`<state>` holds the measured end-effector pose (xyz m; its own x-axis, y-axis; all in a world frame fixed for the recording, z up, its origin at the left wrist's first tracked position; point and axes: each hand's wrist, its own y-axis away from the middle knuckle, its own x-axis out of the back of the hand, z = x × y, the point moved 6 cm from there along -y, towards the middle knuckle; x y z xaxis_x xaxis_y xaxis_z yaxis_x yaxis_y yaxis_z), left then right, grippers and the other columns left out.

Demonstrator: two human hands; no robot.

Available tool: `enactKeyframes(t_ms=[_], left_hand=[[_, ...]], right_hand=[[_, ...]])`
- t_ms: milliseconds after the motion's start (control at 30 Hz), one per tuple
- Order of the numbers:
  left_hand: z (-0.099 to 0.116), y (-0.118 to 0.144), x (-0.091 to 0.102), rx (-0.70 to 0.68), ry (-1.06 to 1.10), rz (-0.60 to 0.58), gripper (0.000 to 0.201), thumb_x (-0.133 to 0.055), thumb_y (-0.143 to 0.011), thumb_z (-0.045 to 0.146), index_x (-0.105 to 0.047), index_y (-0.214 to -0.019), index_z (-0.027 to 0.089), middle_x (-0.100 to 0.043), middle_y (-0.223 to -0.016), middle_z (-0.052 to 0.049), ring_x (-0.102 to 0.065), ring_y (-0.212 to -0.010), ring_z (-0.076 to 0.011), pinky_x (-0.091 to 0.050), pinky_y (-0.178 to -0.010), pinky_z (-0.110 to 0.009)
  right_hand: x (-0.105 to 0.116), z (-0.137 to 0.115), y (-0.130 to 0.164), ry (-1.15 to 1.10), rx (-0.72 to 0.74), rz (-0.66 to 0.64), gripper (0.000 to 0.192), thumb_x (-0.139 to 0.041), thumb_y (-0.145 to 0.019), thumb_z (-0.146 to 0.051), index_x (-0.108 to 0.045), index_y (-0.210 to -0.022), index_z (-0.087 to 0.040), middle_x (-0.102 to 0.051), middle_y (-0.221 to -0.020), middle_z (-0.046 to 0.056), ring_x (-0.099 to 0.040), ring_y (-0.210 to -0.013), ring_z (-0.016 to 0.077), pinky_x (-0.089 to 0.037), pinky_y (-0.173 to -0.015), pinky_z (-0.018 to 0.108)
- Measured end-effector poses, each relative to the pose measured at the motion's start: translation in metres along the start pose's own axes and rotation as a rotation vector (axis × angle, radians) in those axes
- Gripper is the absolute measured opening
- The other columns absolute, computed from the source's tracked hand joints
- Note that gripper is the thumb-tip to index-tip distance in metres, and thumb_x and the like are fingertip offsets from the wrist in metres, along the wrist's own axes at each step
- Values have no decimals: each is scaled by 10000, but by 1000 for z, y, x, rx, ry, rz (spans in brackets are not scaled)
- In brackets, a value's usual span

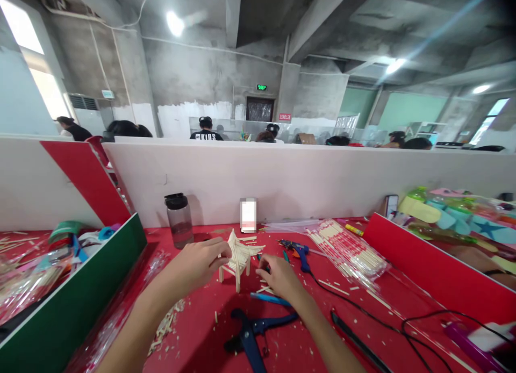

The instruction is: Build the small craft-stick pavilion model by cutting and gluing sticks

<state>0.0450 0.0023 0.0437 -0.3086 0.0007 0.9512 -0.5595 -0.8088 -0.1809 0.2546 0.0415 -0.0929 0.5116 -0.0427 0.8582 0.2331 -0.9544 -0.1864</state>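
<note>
A small pavilion-like model made of pale wooden sticks (pixel 237 257) stands on thin legs on the red table in front of me, with a pointed, flaring roof. My left hand (pixel 199 263) reaches in from the left, its thumb and fingers closed on the model's left side by the roof. Just right of the model, my right hand (pixel 278 276) has its fingers curled together in a pinch; whatever is between the fingertips is too small to make out. Below the right hand lies a blue pen-like tool (pixel 270 299), and nearer me a dark blue pair of cutters (pixel 252 332).
A blue glue gun (pixel 300 253) with a black cord lies right of the model, beside bagged wooden sticks (pixel 350 252). A water bottle (pixel 179 222) stands back left. Green (pixel 88 287) and red (pixel 435 271) dividers flank the table. Stick scraps litter it; people sit beyond the white partition (pixel 282 185).
</note>
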Motion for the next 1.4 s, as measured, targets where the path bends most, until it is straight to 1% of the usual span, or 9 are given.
enactKeyframes(t_ms=[433, 667, 767, 867, 967, 1033, 1133, 1233, 1400], left_hand=[[-6, -4, -11, -28, 60, 42, 171, -458, -986, 248, -619, -930, 241, -701, -967, -5, -659, -836, -170, -437, -751, -252], [-7, -7, -18, -18, 37, 13, 149, -469, -984, 247, -612, -941, 245, -704, -990, -5, -661, -853, -177, -432, -742, -251], [-4, -8, -20, -28, 16, 6, 171, -446, -993, 233, -611, -949, 245, -704, -985, -3, -658, -846, -175, -423, -731, -250], [-3, -9, -23, -31, -8, -1, 188, -433, -988, 208, -615, -958, 242, -708, -991, -9, -659, -836, -172, -418, -723, -248], [-3, -10, -27, -43, -26, -7, 207, -422, -995, 203, -623, -964, 243, -710, -997, -16, -666, -826, -169, -414, -710, -244], [-2, -11, -30, -57, -40, -10, 223, -411, -1002, 195, -626, -970, 246, -711, -991, -19, -670, -821, -168, -409, -702, -243], [2, -13, -36, -73, -73, -15, 219, -421, -1000, 176, -626, -972, 249, -713, -969, -17, -676, -808, -174, -397, -685, -249], [9, -13, -42, -106, -115, -28, 189, -444, -996, 175, -618, -972, 247, -714, -961, -20, -676, -792, -184, -381, -660, -257], [12, -13, -47, -111, -159, -32, 160, -451, -1002, 194, -596, -950, 237, -706, -954, -29, -679, -771, -193, -359, -616, -263]], right_hand=[[-15, 4, -21, 33, -77, -5, 132, -653, -877, -218, -755, -959, -223, -789, -931, 68, -718, -934, 241, -450, -779, 272], [-4, 13, -8, -52, -59, 23, 290, -547, -879, -86, -728, -1068, -211, -789, -989, 51, -712, -940, 196, -457, -801, 237], [6, 15, -3, -56, -72, 51, 131, -634, -893, -270, -731, -852, -194, -771, -883, 72, -695, -847, 223, -445, -727, 260], [16, 13, -2, -76, -95, 64, 494, -501, -988, -410, -629, -567, -184, -704, -665, 87, -653, -673, 206, -423, -665, 278], [28, 5, 1, -140, -88, 51, 609, -329, -1051, -350, -593, -526, -188, -667, -578, 71, -634, -607, 180, -438, -674, 275], [34, -8, 7, -242, -27, 35, 514, -314, -1048, -297, -666, -691, -186, -721, -689, 42, -655, -668, 164, -457, -704, 255], [38, -36, 19, -572, 122, 25, 214, -474, -976, -255, -656, -1079, -211, -755, -895, 5, -663, -734, 149, -473, -668, 228], [38, -56, 25, -660, 163, 97, 170, -629, -897, -248, -693, -1051, -219, -763, -946, 12, -680, -809, 158, -484, -701, 227], [30, -65, 23, -636, 144, 206, 143, -608, -888, -192, -747, -905, -215, -772, -858, 14, -687, -750, 162, -487, -666, 232]])
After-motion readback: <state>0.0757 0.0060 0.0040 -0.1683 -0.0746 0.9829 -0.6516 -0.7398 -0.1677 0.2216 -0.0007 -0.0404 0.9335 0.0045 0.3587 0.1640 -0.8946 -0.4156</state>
